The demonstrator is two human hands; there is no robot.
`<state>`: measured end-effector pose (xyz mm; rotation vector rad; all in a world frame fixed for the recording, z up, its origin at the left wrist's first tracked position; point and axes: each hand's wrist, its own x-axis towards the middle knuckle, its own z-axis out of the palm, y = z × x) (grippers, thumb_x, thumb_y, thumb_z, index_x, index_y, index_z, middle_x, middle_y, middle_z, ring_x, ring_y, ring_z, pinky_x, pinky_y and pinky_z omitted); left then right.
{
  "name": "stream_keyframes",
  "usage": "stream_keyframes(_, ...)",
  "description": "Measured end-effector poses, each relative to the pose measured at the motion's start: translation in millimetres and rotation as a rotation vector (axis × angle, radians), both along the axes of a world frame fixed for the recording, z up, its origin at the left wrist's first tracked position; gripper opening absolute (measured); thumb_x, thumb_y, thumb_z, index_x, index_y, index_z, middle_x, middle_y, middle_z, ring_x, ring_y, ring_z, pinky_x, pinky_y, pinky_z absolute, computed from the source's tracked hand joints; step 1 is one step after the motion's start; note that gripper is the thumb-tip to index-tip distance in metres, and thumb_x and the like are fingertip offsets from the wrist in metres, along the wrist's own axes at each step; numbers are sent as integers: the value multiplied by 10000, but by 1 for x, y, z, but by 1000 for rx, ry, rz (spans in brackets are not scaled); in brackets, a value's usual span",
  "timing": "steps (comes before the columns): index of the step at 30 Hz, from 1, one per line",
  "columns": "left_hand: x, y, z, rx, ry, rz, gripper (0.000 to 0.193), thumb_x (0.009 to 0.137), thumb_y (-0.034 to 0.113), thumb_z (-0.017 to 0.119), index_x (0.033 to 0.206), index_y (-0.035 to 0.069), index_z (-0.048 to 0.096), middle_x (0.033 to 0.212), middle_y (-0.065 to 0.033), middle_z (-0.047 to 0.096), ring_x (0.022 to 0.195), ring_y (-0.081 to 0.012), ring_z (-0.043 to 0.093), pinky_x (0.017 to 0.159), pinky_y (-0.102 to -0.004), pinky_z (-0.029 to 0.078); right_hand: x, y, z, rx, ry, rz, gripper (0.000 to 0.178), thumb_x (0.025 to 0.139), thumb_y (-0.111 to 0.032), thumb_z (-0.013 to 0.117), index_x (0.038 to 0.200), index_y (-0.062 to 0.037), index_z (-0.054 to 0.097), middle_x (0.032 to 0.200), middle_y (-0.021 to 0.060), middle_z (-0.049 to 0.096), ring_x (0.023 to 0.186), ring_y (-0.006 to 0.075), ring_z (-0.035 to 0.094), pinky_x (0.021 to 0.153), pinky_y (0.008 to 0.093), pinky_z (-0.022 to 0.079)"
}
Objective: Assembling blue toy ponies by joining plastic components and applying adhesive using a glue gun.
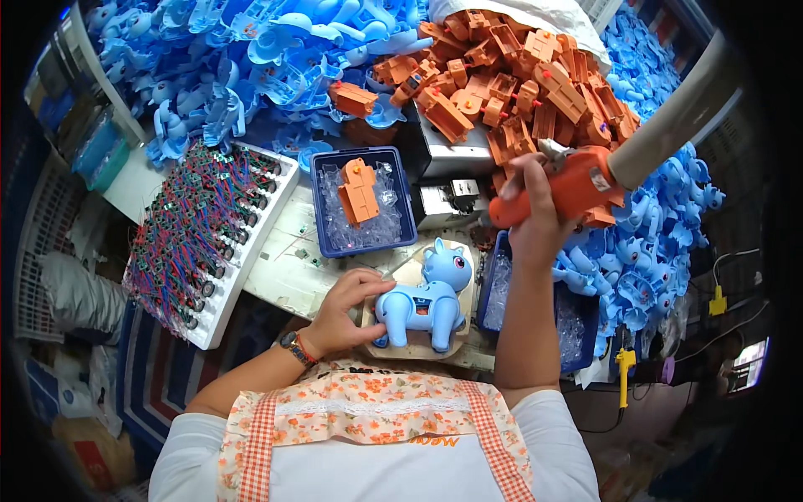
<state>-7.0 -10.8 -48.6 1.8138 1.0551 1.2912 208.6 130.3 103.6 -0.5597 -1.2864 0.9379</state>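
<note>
A blue plastic toy pony (pixel 418 307) stands on a light wooden block (pixel 431 349) at the bench's near edge. An opening in its side shows something dark inside. My left hand (pixel 347 311) grips the pony's rear end, thumb low and fingers on top. Raised to the right, my right hand (pixel 539 205) is wrapped round a red-orange power screwdriver (pixel 577 186), whose tip points left, apart from the pony. A thick grey tube (pixel 677 117) extends from the tool to the upper right. Beyond the pony, an orange plastic housing (pixel 358 192) lies in a dark blue bin (pixel 324 243) of clear pieces.
Blue shell halves (pixel 276 42) are heaped at the back left, orange housings (pixel 535 75) at the back right, and more blue shells (pixel 644 243) at the right. A white foam tray (pixel 219 322) holds wired circuit boards. Another blue bin (pixel 577 364) sits under my right forearm.
</note>
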Motion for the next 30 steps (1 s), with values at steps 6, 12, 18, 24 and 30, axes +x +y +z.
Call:
stream_keyframes(6, 2, 2, 3, 60, -3, 11, 584, 670, 125, 795, 1238, 91, 662, 1157, -97, 587, 1124, -256, 556, 934, -345, 474, -17, 24, -21, 122, 25, -255, 161, 905, -40, 667, 1039, 2, 588, 843, 87, 655, 605, 123, 588, 580, 276, 506)
stream_keyframes(12, 0, 4, 5, 39, 9, 8, 589, 674, 131, 793, 1236, 63, 631, 1174, -121, 592, 1111, -267, 572, 961, -364, 472, -11, 9, -5, 26, -46, -111, 228, 907, -33, 660, 1106, 10, 557, 856, 100, 666, 601, 128, 590, 570, 284, 507)
stream_keyframes(18, 3, 2, 4, -3, -63, 18, 659, 672, 142, 796, 1285, 44, 573, 1207, -132, 583, 1103, -273, 576, 978, -368, 469, -20, 14, -14, 143, 19, -203, 170, 925, -74, 663, 1044, 17, 583, 862, 88, 650, 601, 130, 591, 586, 282, 511)
stream_keyframes(24, 2, -1, 4, -11, -58, 27, 670, 668, 146, 800, 1291, 47, 574, 1205, -136, 580, 1110, -268, 572, 989, -366, 464, -15, 15, -22, 70, -84, -180, 147, 926, -114, 673, 916, 19, 610, 837, 65, 625, 590, 124, 580, 570, 285, 504)
stream_keyframes(30, 2, 0, 1, -28, -47, 25, 700, 670, 142, 796, 1322, 40, 563, 1207, -141, 573, 1134, -275, 562, 1005, -366, 455, -23, -18, 4, -64, 5, 87, 196, 957, -142, 617, 1041, 23, 554, 860, 124, 647, 572, 140, 580, 553, 302, 498)
